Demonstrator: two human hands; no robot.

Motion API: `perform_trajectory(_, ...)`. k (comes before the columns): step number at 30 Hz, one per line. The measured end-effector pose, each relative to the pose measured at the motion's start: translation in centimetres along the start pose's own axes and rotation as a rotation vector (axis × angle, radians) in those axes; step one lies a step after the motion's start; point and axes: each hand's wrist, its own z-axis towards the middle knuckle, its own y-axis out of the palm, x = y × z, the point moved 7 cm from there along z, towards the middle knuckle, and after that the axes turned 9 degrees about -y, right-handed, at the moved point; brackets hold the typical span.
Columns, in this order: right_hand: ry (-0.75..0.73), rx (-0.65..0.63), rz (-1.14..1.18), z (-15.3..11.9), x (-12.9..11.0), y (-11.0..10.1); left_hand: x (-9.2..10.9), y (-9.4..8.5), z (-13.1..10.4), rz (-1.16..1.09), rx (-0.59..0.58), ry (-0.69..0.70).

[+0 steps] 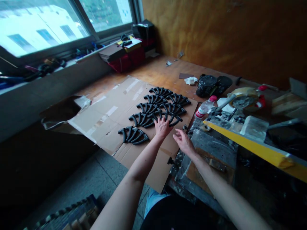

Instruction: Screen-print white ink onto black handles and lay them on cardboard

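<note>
Black fan-shaped rows of curved ribs (135, 135) lie in two columns on a flat cardboard sheet (100, 111); whether each fan is one piece or several nested parts I cannot tell. My left hand (162, 127) is on the near edge of the nearest right fan (176, 118), its fingers bent over the black ribs and partly hidden among them. To the right, my right hand (183, 140) hovers near the edge of the cardboard, thumb and fingers apart, holding nothing.
Beside my right arm stands a machine with a dark metal plate (213, 147) and a yellow bar (249, 145). A bottle with a red cap (203, 107), a tape roll (244, 97) and a black container (206, 84) stand behind. Boxes (127, 57) sit by the window.
</note>
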Motion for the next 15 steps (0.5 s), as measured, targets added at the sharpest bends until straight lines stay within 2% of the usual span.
perform_trajectory(3,0.063,0.041,-0.028,-0.3,1.6,-0.6,1.4,2.2,1.9,0.033,-0.058,0.031)
perform_trajectory(8,0.122,0.009,-0.008,-0.2,2.9,0.4,2.1,5.6,2.1,0.022,-0.186,0.093)
perform_trajectory(12,0.123,-0.019,0.043,-0.7,2.6,0.7,1.5,6.2,2.4,0.023,-0.195,0.121)
perform_trajectory(15,0.085,-0.019,0.037,-2.4,1.9,-0.4,1.1,6.4,2.4,0.038,-0.164,0.134)
